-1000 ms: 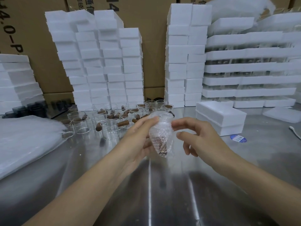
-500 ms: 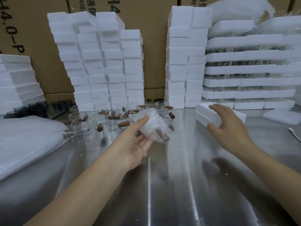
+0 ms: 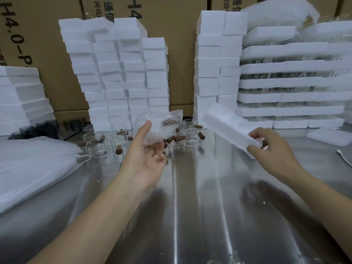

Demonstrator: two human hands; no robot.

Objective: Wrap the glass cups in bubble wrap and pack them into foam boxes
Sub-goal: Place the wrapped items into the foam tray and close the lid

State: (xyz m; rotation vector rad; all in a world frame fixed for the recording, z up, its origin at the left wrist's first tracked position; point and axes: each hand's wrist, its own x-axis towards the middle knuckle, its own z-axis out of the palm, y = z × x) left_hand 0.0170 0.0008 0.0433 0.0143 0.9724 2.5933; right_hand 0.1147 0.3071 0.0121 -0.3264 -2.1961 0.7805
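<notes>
My left hand [image 3: 146,161] holds a glass cup wrapped in bubble wrap [image 3: 158,126] above the steel table, its brown handle showing through the wrap. My right hand [image 3: 270,149] grips the near end of a white foam box [image 3: 226,126], lifted and tilted off the table, blurred by motion. Several bare glass cups with brown wooden handles [image 3: 106,143] stand and lie on the table behind my left hand.
A pile of bubble wrap sheets [image 3: 32,168] lies at the left. Tall stacks of white foam boxes [image 3: 122,77] and packed foam trays [image 3: 289,82] line the back, before cardboard cartons. A loose foam lid [image 3: 329,136] and a white cable [image 3: 342,157] lie at right.
My right hand let go of the wrapped cup, reached to the foam box at the right and lifted it. My left hand kept the wrapped cup and raised it slightly.
</notes>
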